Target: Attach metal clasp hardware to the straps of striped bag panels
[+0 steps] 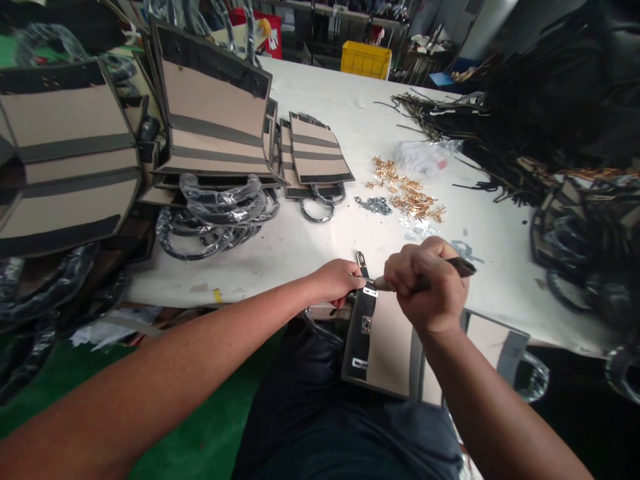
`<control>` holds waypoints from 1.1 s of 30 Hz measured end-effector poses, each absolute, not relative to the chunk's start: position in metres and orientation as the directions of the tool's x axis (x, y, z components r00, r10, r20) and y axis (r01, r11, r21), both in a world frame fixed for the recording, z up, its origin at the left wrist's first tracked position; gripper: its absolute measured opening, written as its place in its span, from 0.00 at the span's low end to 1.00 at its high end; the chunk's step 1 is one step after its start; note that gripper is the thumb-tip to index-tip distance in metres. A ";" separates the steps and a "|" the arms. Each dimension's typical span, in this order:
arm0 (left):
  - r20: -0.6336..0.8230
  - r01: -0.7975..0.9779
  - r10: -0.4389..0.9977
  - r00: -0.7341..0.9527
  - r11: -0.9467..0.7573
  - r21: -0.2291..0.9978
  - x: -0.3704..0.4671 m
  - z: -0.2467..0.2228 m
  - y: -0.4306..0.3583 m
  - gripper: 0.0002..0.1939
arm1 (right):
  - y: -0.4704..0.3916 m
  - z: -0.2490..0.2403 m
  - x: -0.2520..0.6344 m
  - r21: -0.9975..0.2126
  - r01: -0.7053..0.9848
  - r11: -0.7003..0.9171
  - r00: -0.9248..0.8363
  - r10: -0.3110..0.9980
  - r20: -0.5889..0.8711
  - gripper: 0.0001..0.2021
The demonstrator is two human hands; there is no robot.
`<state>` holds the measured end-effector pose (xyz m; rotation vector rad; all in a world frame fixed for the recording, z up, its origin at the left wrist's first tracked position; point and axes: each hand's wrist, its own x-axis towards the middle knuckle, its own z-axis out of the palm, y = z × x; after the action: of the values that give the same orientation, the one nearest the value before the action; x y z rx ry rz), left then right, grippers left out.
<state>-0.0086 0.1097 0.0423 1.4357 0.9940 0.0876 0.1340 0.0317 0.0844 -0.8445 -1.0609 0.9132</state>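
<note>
A beige and black bag panel (pixel 393 340) lies open across my lap and the table's front edge, its inner side up. Metal plates (pixel 367 325) sit along its dark band. My left hand (pixel 340 280) is closed at the panel's upper left corner, pinching its edge beside a black strap with a gold fitting (pixel 361 260). My right hand (pixel 427 283) is closed around a dark-handled tool (pixel 463 267), whose narrow tip points left at the plate near my left fingers. The exact kind of tool is hidden by my grip. A plastic-wrapped handle (pixel 323 328) hangs below my left hand.
Stacked bag panels (pixel 215 113) with wrapped handles stand on the left of the white table (pixel 300 253). Gold fittings (pixel 415 200), small grey metal plates (pixel 374 205) and a clear plastic bag (pixel 425 158) lie ahead. Black straps (pixel 480 133) are heaped at right. A yellow crate (pixel 366 61) stands behind.
</note>
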 end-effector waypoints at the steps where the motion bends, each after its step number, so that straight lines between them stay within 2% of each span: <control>1: -0.502 0.491 0.602 0.621 0.201 0.848 -0.009 0.042 0.110 0.09 | 0.032 0.083 0.132 -0.905 -0.166 0.391 0.211 0.911 0.354 0.17; 6: -0.500 0.493 0.614 0.611 0.200 0.847 -0.009 0.043 0.109 0.11 | 0.034 0.067 0.133 -0.964 0.001 0.264 0.211 0.943 0.259 0.17; 11: -0.487 0.496 0.611 0.625 0.171 0.851 -0.008 0.041 0.111 0.10 | 0.036 0.071 0.134 -0.925 -0.092 0.368 0.209 0.916 0.343 0.17; 16: -0.491 0.506 0.607 0.624 0.164 0.847 -0.009 0.040 0.110 0.11 | 0.036 0.068 0.131 -0.964 -0.043 0.264 0.208 0.946 0.249 0.15; 21: -0.509 0.526 0.632 0.584 0.182 0.831 -0.010 0.041 0.113 0.10 | 0.035 0.060 0.137 -0.954 -0.036 0.299 0.223 0.933 0.284 0.15; 25: -0.487 0.557 0.627 0.609 0.100 0.825 -0.004 0.059 0.102 0.19 | 0.026 0.071 0.137 -0.971 0.110 0.212 0.293 0.927 0.235 0.13; 27: -0.465 0.575 0.616 0.636 0.024 0.818 -0.004 0.056 0.102 0.26 | 0.020 0.082 0.145 -0.976 0.140 0.166 0.211 0.958 0.193 0.16; 28: -0.469 0.584 0.661 0.586 0.056 0.810 -0.004 0.051 0.106 0.29 | 0.017 0.088 0.154 -0.982 0.125 0.140 0.208 0.964 0.164 0.17; 30: -0.463 0.580 0.679 0.569 0.067 0.812 -0.002 0.036 0.120 0.34 | 0.002 0.096 0.178 -0.991 0.096 0.096 0.314 0.942 0.121 0.18; 33: -0.468 0.597 0.675 0.571 0.050 0.801 0.002 0.030 0.130 0.38 | -0.045 0.097 0.224 -0.997 0.059 0.059 0.534 0.842 0.081 0.21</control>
<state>0.0024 0.1301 0.0296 1.6233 1.0899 0.0829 0.2243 -0.0454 0.0974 -1.4007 -0.8447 0.7156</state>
